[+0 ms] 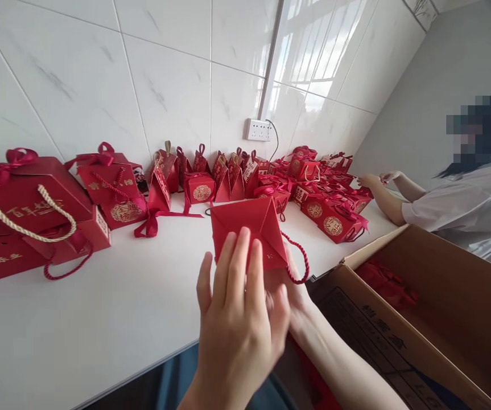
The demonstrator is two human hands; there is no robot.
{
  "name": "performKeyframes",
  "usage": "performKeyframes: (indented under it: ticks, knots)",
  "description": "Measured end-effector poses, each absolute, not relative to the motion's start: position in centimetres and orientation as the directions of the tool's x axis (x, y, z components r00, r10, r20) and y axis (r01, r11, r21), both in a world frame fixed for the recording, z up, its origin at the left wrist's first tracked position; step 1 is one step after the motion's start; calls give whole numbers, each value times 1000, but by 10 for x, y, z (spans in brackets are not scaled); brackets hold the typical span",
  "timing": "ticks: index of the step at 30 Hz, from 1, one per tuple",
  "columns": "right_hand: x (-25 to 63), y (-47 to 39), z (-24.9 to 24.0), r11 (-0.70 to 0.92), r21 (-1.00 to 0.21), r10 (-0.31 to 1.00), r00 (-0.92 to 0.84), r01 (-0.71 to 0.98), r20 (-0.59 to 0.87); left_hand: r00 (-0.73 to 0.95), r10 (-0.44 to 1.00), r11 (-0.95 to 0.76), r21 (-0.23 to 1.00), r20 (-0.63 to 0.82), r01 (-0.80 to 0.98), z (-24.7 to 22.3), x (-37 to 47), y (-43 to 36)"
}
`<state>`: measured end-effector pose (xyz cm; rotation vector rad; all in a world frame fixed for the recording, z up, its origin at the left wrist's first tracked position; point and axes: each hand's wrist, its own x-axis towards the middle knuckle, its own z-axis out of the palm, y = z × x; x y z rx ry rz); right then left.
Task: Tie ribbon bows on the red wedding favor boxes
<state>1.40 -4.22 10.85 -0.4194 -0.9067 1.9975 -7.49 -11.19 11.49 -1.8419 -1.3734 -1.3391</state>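
Note:
A red gift box (245, 219) with a folded, envelope-like end facing me is held up over the front edge of the table. A twisted red cord handle (302, 259) loops from its right side. My left hand (236, 319) lies against the near face with its fingers stretched out. Behind and beneath the box, my right hand (294, 290) supports it from the right, and its fingers are mostly hidden.
Red gift boxes (200, 188) with ribbons line the white table (143, 319) along the tiled wall. Larger ones (36, 210) stand at left, a pile (330, 210) at right. An open cardboard box (382, 341) holds red items. A co-worker (462, 193) handles something at the far right.

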Motion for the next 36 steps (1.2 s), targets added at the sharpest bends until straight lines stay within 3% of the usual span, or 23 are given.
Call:
performKeyframes:
  ticks: [2, 5, 13, 19, 24, 27, 30, 33, 34, 36]
  knots:
    - [13, -43, 107, -414, -669, 818, -574, -618, 24, -5, 429, -296, 146, 903, 944, 115, -80, -104]
    - [13, -45, 105, -525, -575, 771, -637, -628, -9, -2, 402, -326, 145, 916, 934, 105, -84, -99]
    - [10, -54, 112, -460, -679, 748, -662, -572, 51, -15, 281, -442, 144, 960, 885, 103, -87, -107]
    - [7, -55, 121, -517, -653, 728, -685, -553, 3, -94, 305, -350, 203, 948, 914, 111, -80, -109]
    - [7, -57, 117, -539, -626, 728, -685, -564, -10, -95, 249, -414, 195, 964, 889, 111, -80, -110]
    - [10, -56, 115, -530, -617, 754, -657, -582, -29, -92, 337, -404, 232, 937, 885, 108, -75, -114]
    - [16, -49, 114, -469, -608, 827, -560, -641, -48, 63, 394, -618, 213, 917, 757, 94, -60, -121]
    - [28, -37, 110, -325, -648, 910, -414, -689, -16, 316, 254, -877, 80, 914, 474, 70, -42, -127]
    - [33, -33, 108, -242, -698, 940, -340, -674, 2, 355, 236, -898, 63, 905, 436, 63, -38, -127]
    - [47, -25, 103, 35, -841, 984, -127, -540, 122, 332, 301, -890, 139, 894, 433, 52, -37, -125]
